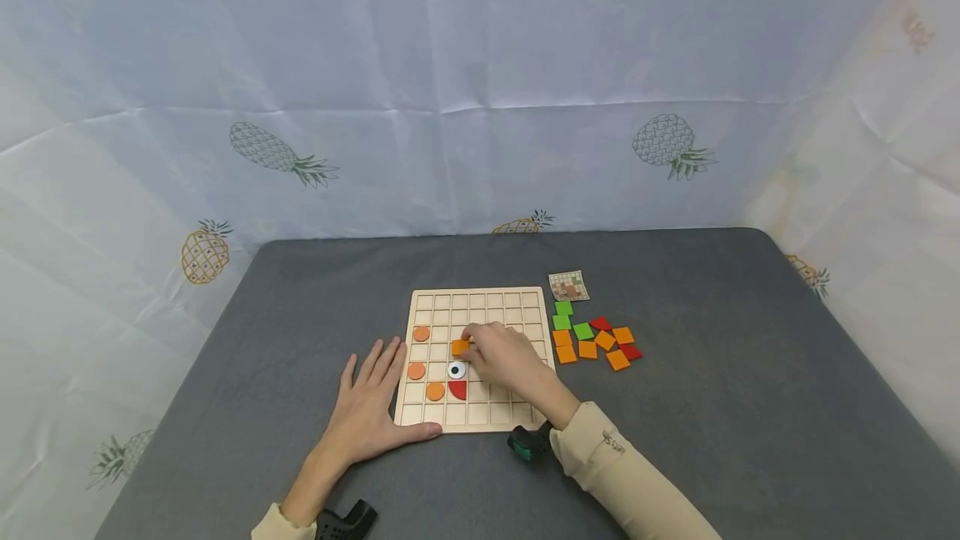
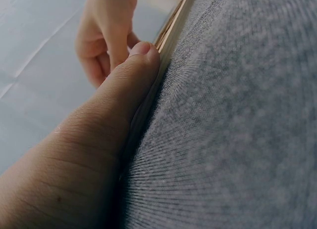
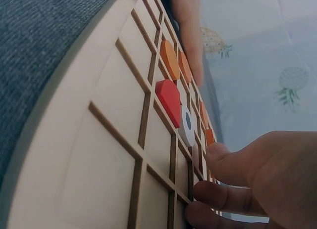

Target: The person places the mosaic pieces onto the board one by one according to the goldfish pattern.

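A wooden grid board (image 1: 498, 415) lies on the grey table. My left hand (image 1: 367, 411) rests at its left side, fingers straight, with the thumb along the near edge. Over the middle of the grid, my right hand (image 1: 510, 361) pinches an orange square tile (image 1: 459, 348) between thumb and fingers. Just below that tile sit a white eye disc (image 1: 456, 370) and a red quarter-circle piece (image 1: 457, 391). Three orange round discs (image 1: 435, 391) occupy cells further left. In the right wrist view the red piece (image 3: 169, 101) stands a little proud of its cell.
To the right of the board lie several loose orange square tiles (image 1: 587, 349), green square tiles (image 1: 583, 331) and red pieces (image 1: 601, 323). A small pattern card (image 1: 568, 285) is at the board's upper right. A pineapple-print curtain (image 1: 480, 165) hangs behind the table (image 1: 712, 407).
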A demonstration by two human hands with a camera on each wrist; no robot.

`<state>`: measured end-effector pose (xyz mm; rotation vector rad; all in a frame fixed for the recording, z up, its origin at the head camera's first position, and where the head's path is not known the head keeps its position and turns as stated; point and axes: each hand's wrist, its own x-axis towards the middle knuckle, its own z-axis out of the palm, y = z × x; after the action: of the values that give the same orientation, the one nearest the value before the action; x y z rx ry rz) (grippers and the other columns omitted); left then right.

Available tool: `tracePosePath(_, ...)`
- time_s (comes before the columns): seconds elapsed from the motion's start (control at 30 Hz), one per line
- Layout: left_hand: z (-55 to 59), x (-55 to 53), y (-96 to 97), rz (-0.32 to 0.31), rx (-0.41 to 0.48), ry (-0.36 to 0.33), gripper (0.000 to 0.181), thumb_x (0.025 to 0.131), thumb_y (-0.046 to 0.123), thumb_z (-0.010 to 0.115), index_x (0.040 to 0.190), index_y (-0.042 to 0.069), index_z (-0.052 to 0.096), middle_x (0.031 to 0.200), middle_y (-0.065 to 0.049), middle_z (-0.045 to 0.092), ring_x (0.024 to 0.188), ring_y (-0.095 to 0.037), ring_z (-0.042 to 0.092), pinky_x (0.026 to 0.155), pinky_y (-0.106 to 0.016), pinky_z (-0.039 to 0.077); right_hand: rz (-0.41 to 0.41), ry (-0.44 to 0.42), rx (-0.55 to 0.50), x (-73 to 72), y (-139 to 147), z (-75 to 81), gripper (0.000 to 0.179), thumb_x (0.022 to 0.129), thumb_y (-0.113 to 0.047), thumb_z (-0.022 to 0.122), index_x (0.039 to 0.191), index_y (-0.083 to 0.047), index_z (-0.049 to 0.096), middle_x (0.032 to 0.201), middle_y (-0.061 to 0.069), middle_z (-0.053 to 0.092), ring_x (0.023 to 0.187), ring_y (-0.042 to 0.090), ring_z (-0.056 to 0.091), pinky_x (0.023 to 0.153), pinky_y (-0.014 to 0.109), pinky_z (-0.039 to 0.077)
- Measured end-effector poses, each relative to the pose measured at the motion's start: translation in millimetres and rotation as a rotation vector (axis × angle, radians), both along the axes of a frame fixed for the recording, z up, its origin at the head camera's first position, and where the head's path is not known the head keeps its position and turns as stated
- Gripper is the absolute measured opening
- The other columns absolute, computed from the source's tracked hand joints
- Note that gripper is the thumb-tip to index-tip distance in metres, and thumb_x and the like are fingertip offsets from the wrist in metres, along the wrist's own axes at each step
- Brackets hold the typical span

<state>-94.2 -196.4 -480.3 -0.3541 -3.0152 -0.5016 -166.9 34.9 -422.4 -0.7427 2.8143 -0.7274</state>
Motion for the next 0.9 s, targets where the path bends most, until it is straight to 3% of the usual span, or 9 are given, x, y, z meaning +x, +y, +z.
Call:
tracePosePath(0.13,0.0,0.0,-0.8,0.001,0.001,0.002,0.128,0.067,0.085,0.07,0.164,0.012,0.026,0.169,-0.012,0.029,0.156,-0.038,0.026,0.122,-0.067,0.013,-0.008,0.002,-0.007,-0.9,-1.8,-1.4,0.025,0.098,-0.023,0.07,0.117,-0.007,0.074,0.099,0.007,0.077,0.064,0.009,0.054,0.058,0.024,0.043)
tracePosePath(0.27,-0.2,-0.2,-1.1,0.0,-0.001,0.002,0.128,0.067,0.085,0.07,0.164,0.013,0.026,0.17,-0.011,0.029,0.157,-0.038,0.026,0.122,-0.067,0.013,-0.017,-0.012,-0.019,-1.1,-3.5,-3.3,0.024,0.097,-0.021,0.071,0.116,-0.006,0.074,0.081,0.004,0.072,0.056,0.008,0.049,0.052,0.023,0.036)
tracePosePath(0.5,-0.1,-0.1,-0.6,-0.001,0.007,-0.008,0.128,0.068,0.085,0.069,0.164,0.013,0.025,0.17,-0.011,0.028,0.157,-0.038,0.025,0.123,-0.067,0.012,-0.029,-0.009,-0.038,-1.4,-3.3,-7.2,0.023,0.095,-0.019,0.072,0.115,-0.007,0.076,0.08,0.002,0.071,0.054,0.007,0.046,0.05,0.022,0.034)
tracePosePath(0.63,0.2,0.1,-0.5,-0.001,0.004,-0.005,0.128,0.068,0.085,0.069,0.164,0.013,0.025,0.17,-0.011,0.028,0.157,-0.038,0.025,0.123,-0.067,0.012,-0.018,-0.02,-0.067,-1.6,-1.4,-7.1,0.025,0.095,-0.018,0.072,0.117,-0.006,0.075,0.065,-0.002,0.059,0.048,0.007,0.041,0.046,0.022,0.028)
tracePosePath(0.9,-0.4,-0.3,-0.8,-0.004,0.01,0.01,0.128,0.068,0.085,0.069,0.164,0.013,0.025,0.17,-0.012,0.029,0.156,-0.039,0.026,0.122,-0.067,0.013,-0.02,-0.009,-0.098,-0.5,1.7,-9.0,0.025,0.095,-0.019,0.073,0.117,-0.008,0.076,0.065,-0.003,0.059,0.048,0.006,0.044,0.045,0.02,0.031)
